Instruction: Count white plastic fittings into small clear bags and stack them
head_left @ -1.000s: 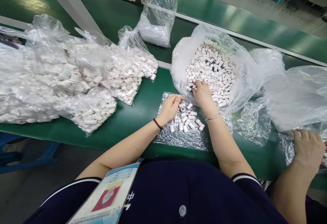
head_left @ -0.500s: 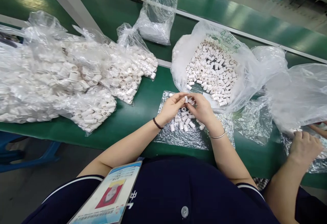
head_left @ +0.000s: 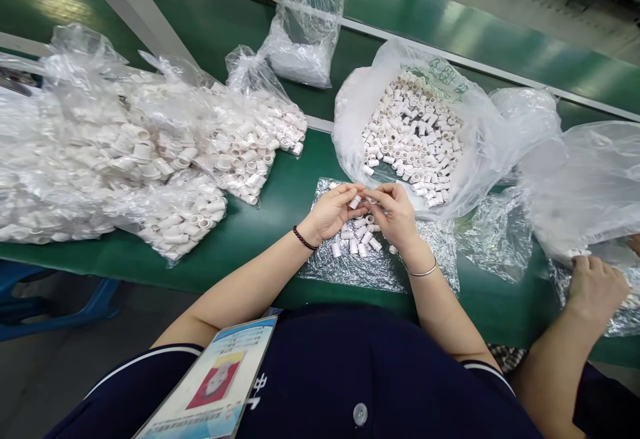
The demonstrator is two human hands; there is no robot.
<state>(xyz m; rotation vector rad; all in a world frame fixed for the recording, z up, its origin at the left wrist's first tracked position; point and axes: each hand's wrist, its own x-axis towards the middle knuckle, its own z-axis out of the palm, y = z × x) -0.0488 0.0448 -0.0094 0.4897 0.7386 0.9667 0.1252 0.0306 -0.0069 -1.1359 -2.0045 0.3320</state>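
Note:
My left hand [head_left: 331,212] is closed on a white fitting [head_left: 355,202], a short plastic tube held at the fingertips. Close beside it on the right, my right hand [head_left: 395,215] has its fingers bent together around a small white piece, mostly hidden by the fingers. Below both hands, several loose white fittings [head_left: 362,248] lie on a clear crinkled plastic sheet [head_left: 350,275]. Just behind the hands is a large open plastic bag [head_left: 480,152] full of the same white fittings.
Filled clear bags [head_left: 115,152] cover the green table [head_left: 280,225] on the left. Another clear bag [head_left: 310,45] lies at the back. At the right, a co-worker's hand [head_left: 597,289] is beside more plastic bags [head_left: 590,185].
My hands have turned and parted slightly at the fingertips. A white fitting now shows clearly in my left fingers. The co-worker's hand has shifted slightly.

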